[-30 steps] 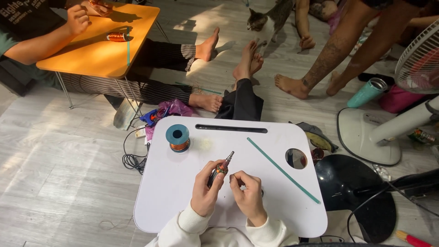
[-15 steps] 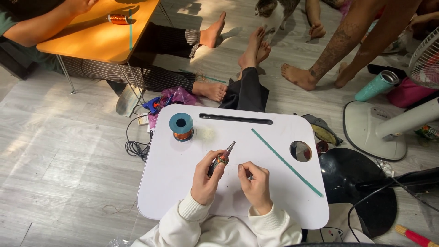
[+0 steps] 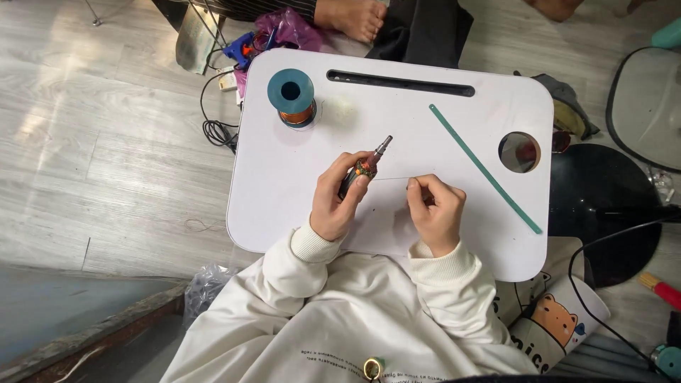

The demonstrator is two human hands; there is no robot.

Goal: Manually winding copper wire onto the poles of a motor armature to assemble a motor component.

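Observation:
My left hand (image 3: 339, 198) grips a small dark rod-shaped tool (image 3: 365, 167) with a metal tip and copper wire wound round its middle, held tilted over the white lap table (image 3: 284, 184). My right hand (image 3: 434, 213) pinches a thin wire (image 3: 391, 178) that runs taut from the tool to its fingertips. A teal spool of copper wire (image 3: 291, 96) stands upright at the table's far left. A long thin green strip (image 3: 485, 168) lies diagonally on the right side.
The table has a long slot (image 3: 399, 82) at the far edge and a round cup hole (image 3: 519, 152) on the right. Another person's bare foot (image 3: 352, 15) and cables (image 3: 216, 131) lie beyond the table. A black fan base (image 3: 610, 206) stands to the right.
The camera has tilted down and closer, so the orange table and other people have left view. Both hands stay in place, with the wire now drawn taut between tool and right fingers.

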